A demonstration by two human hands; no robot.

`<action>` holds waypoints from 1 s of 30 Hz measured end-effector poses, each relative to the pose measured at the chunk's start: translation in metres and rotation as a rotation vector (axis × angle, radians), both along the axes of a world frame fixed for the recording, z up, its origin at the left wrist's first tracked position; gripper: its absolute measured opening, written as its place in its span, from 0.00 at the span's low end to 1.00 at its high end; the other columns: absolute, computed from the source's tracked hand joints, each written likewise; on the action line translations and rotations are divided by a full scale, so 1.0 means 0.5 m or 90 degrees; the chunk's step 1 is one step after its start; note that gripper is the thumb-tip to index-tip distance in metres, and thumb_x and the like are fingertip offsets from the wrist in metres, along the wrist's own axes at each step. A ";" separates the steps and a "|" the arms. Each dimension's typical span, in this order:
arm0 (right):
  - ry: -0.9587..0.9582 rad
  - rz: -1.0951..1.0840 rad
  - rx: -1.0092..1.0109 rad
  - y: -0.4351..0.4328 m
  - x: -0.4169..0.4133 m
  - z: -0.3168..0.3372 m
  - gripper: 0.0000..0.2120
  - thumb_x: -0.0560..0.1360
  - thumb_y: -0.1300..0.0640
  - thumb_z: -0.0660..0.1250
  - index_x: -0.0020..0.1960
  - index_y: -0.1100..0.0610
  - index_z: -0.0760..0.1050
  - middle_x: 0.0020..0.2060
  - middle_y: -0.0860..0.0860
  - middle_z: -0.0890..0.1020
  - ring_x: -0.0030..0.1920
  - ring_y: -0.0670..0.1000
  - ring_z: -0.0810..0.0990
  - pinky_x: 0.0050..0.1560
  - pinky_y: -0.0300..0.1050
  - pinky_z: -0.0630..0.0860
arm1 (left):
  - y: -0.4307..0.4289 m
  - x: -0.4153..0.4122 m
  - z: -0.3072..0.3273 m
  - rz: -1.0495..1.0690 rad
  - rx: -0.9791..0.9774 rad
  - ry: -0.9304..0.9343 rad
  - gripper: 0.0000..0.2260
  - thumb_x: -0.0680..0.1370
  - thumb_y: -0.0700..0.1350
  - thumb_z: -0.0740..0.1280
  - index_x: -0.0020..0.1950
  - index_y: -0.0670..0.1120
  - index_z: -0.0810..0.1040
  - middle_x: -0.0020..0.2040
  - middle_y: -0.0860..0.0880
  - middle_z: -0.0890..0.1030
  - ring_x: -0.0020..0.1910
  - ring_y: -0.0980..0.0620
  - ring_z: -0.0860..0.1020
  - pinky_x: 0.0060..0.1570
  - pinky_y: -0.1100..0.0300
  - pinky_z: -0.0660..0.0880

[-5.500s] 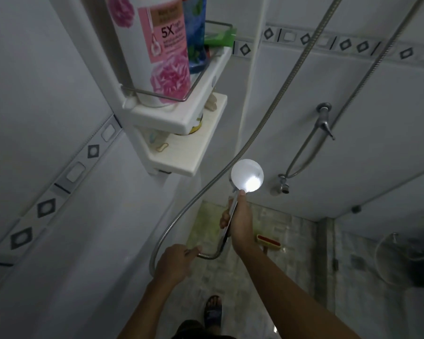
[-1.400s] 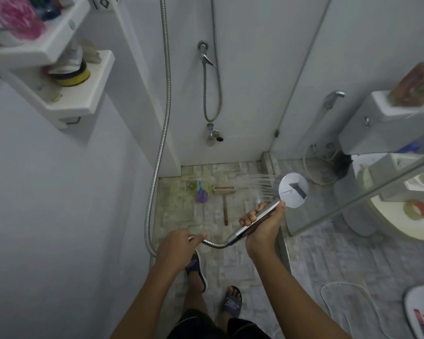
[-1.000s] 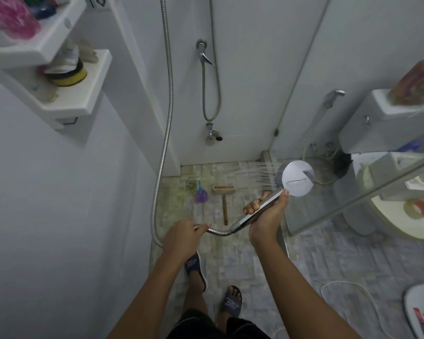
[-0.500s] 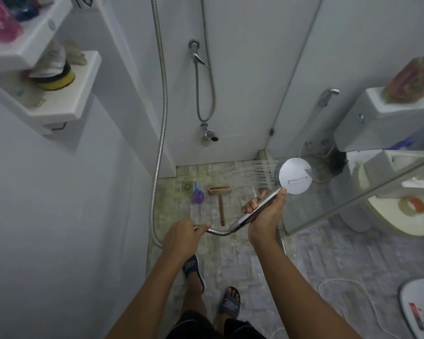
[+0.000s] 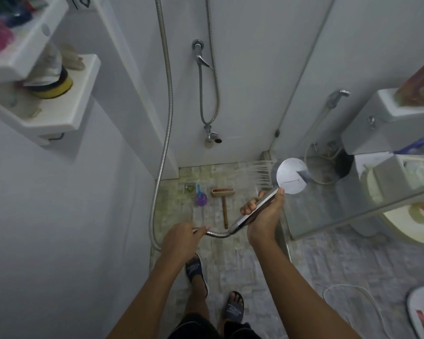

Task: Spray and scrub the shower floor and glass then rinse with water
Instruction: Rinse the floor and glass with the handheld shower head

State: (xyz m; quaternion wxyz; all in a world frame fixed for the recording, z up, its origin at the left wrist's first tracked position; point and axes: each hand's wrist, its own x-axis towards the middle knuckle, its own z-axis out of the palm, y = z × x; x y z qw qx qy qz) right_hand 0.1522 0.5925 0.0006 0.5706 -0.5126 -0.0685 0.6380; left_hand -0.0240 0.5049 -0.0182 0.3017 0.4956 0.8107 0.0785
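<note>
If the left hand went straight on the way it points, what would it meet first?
The left hand points right along the hose it grips; first comes the shower handle base, probably, held by the right hand.

r hand [image 5: 262,216] gripping spraying shower head [image 5: 291,176], l hand [image 5: 184,238] on hose [image 5: 165,94]

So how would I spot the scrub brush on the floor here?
Start at the shower floor beneath the wall tap. The brush lies flat beside the drain and a purple item. It alone is brown, T-shaped, handle pointing toward the feet.
</note>
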 end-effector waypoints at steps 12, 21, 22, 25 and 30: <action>0.016 -0.010 0.003 0.140 -0.088 -0.007 0.25 0.76 0.32 0.55 0.36 0.54 0.68 0.24 0.51 0.64 0.24 0.51 0.63 0.29 0.41 0.63 | 0.131 -0.090 -0.025 0.017 -0.005 -0.027 0.29 0.77 0.68 0.64 0.37 0.41 0.80 0.35 0.46 0.82 0.35 0.47 0.82 0.31 0.57 0.70; -0.003 -0.022 0.007 0.273 -0.146 -0.019 0.26 0.74 0.30 0.58 0.37 0.54 0.68 0.23 0.51 0.64 0.24 0.52 0.63 0.29 0.42 0.63 | 0.260 -0.144 -0.029 0.000 -0.018 -0.007 0.27 0.78 0.68 0.63 0.32 0.46 0.71 0.31 0.49 0.76 0.30 0.51 0.74 0.28 0.58 0.64; 0.000 -0.024 0.008 0.285 -0.150 -0.020 0.26 0.73 0.30 0.58 0.37 0.54 0.68 0.24 0.51 0.64 0.24 0.52 0.62 0.28 0.41 0.63 | 0.272 -0.149 -0.031 -0.003 -0.021 -0.006 0.27 0.78 0.68 0.63 0.32 0.46 0.71 0.31 0.50 0.76 0.29 0.51 0.74 0.28 0.59 0.63; 0.012 -0.034 -0.002 0.315 -0.163 -0.017 0.25 0.76 0.31 0.56 0.36 0.53 0.68 0.23 0.51 0.63 0.23 0.51 0.62 0.28 0.40 0.62 | 0.297 -0.159 -0.030 -0.008 -0.014 -0.010 0.27 0.78 0.67 0.62 0.32 0.46 0.72 0.31 0.50 0.76 0.29 0.52 0.74 0.27 0.59 0.62; 0.010 -0.071 -0.017 0.350 -0.180 -0.025 0.25 0.76 0.31 0.56 0.36 0.52 0.68 0.25 0.51 0.63 0.24 0.51 0.62 0.29 0.41 0.62 | 0.337 -0.179 -0.041 -0.016 -0.024 -0.013 0.29 0.77 0.70 0.61 0.37 0.44 0.79 0.34 0.48 0.80 0.33 0.50 0.79 0.29 0.58 0.66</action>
